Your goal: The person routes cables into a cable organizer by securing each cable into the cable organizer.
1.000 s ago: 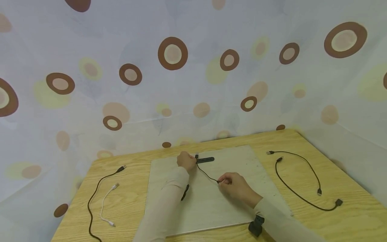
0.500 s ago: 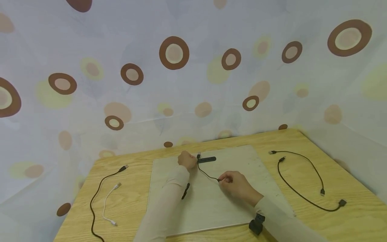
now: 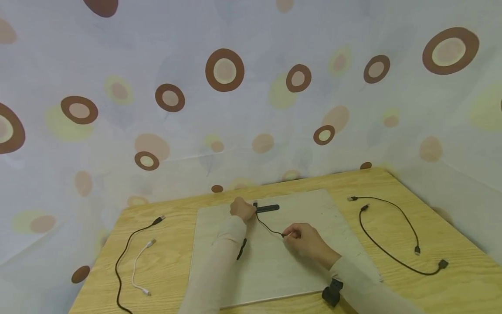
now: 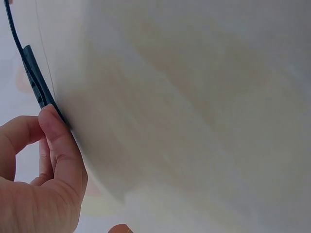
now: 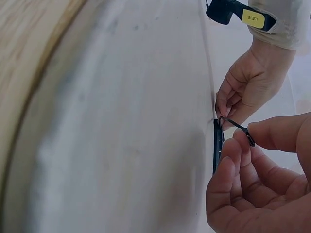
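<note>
A thin black USB cable stretches between my two hands over a pale board. My left hand pinches it at the left end of a black slotted strip, apparently a cable holder, near the board's far edge. The cable's plug pokes out just behind that end. In the left wrist view, the cable runs along the strip to the thumb and fingertip. Nearer the front, my right hand pinches the cable's other end between thumb and fingers; the connector there is mostly covered.
The pale board lies on a wooden table. Left of it are a long black cable and a short white cable. Two more black cables, one outer and one inner, lie on the right. A patterned cloth hangs behind.
Both hands keep nearly the same places and grips. The plug behind the strip tips slightly, and the head view shifts a little.
</note>
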{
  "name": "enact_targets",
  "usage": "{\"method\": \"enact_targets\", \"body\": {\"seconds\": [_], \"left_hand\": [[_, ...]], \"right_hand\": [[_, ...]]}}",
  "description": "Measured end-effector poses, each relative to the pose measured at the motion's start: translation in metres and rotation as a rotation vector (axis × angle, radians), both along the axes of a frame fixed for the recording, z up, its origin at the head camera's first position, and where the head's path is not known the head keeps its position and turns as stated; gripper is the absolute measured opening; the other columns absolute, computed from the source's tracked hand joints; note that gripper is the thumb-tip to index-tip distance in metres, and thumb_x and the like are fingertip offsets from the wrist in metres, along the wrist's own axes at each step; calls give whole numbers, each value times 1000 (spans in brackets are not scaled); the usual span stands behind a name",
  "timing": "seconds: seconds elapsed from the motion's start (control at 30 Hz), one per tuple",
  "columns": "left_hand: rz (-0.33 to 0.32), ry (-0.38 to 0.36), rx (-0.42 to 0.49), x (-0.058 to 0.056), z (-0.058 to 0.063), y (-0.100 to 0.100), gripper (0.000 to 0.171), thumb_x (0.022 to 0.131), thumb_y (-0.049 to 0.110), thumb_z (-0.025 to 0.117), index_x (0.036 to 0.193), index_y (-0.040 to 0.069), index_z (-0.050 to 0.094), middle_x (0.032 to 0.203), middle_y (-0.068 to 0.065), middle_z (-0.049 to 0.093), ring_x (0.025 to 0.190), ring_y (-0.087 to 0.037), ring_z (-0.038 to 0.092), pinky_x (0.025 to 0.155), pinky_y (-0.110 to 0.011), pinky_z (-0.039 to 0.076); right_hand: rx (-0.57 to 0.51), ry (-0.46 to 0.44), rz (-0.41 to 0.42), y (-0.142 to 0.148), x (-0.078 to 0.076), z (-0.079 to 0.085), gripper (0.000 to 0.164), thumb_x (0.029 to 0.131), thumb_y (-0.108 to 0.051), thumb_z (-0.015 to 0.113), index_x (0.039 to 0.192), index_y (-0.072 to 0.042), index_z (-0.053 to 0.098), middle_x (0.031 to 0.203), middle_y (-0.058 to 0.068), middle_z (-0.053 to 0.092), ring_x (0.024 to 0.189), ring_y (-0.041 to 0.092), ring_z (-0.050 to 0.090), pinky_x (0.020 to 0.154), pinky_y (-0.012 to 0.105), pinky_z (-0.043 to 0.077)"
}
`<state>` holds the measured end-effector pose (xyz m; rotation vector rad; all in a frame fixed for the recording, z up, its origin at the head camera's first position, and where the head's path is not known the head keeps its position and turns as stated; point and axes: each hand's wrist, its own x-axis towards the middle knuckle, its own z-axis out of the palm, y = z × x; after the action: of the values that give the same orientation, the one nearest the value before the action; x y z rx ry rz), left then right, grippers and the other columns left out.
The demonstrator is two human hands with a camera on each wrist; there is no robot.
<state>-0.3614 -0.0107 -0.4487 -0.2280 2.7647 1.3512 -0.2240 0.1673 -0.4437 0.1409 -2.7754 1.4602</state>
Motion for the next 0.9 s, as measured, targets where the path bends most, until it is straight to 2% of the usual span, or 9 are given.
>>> {"method": "enact_targets", "body": {"seconds": [0.17,0.47,0.77,0.9], "left_hand": [[-17,12,-12,0,0,-1,6,81,6,69,80,0,69,71,-9,67,64,-21,59,59,-31,49],[-28,7,-25,2,6,-2,7,81,5,69,79,-2,70,71,-10,67,61,-20,56,57,-30,47],[-11,-10,-40,4,10,0,16,79,2,66,93,-6,65,76,-13,64,63,-23,54,53,-29,43],[-18,-10,-53,4,12,1,20,80,4,68,97,-7,65,78,-14,65,66,-24,57,55,-30,44]], "right_hand": [[7,4,13,2,0,-2,11,86,-2,63,95,-1,69,72,0,59,66,12,51,57,25,43],[228,81,35,6,-1,-4,8,80,-2,66,83,-9,69,68,-4,59,63,10,51,60,28,43],[270,81,18,1,2,1,8,80,0,66,83,-7,68,70,-3,57,64,11,50,60,28,42],[303,105,18,1,3,1,9,80,2,66,84,-5,69,66,-3,55,60,10,48,56,27,41]]}}
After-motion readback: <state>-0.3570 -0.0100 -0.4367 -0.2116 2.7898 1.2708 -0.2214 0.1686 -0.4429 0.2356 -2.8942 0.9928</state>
